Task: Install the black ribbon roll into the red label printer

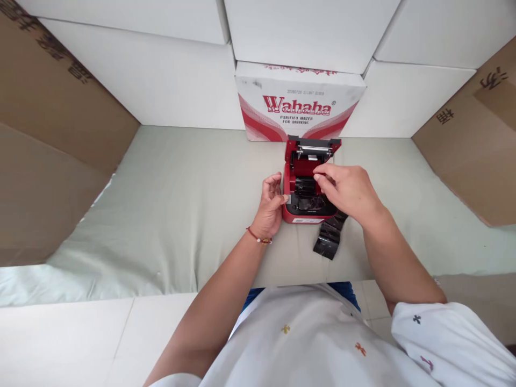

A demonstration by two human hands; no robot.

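Observation:
A small red printer (291,161) stands on the pale green cloth (181,215) with its lid open toward the back. My left hand (269,204) grips its left side, thumb pressed on the front corner. My right hand (346,191) reaches over the open compartment, fingers pinched on a black glossy strip (329,239) that runs out over the front right and hangs onto the cloth. What lies under my right hand is hidden.
A white and red Wahaha water carton (300,102) stands right behind the printer. White boxes (161,80) line the back, and brown cartons stand at the left (48,134) and right (475,140). The cloth's front edge runs near my body.

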